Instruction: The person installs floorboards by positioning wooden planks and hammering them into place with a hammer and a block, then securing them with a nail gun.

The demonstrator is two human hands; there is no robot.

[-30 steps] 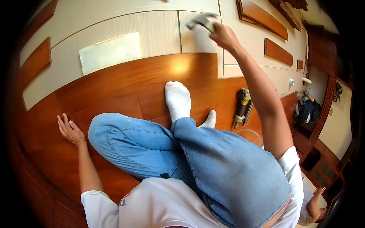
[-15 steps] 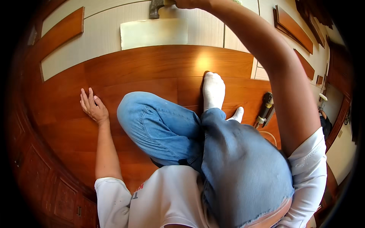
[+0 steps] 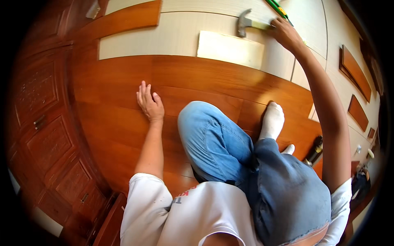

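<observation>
My left hand (image 3: pixel 150 104) lies flat on the laid reddish-brown floorboards (image 3: pixel 119 82), fingers stretched out and holding nothing. Farther off to the right, my right hand (image 3: pixel 287 36) is wrapped round the handle of a claw hammer (image 3: pixel 245 23), whose metal head points left. The hammer is over the pale underlayer (image 3: pixel 180 33), just beyond a cream rectangular sheet (image 3: pixel 230 50). That sheet lies along the far edge of the laid boards. Beside my right hand is a slim green and black tool (image 3: pixel 279 7), partly cut off by the picture's edge.
Dark carved wooden cabinets (image 3: pixel 45 119) line the left side. A single board (image 3: pixel 135 17) juts over the underlayer at far left. Loose boards (image 3: pixel 355 74) lie at right. My socked foot (image 3: pixel 272 119) and a dark cylindrical power tool (image 3: pixel 314 149) are on the boards.
The view has swung left, so the scene sits farther right and more cabinets show. The hammer head is now farther right along the cream sheet. My left hand still rests on the boards.
</observation>
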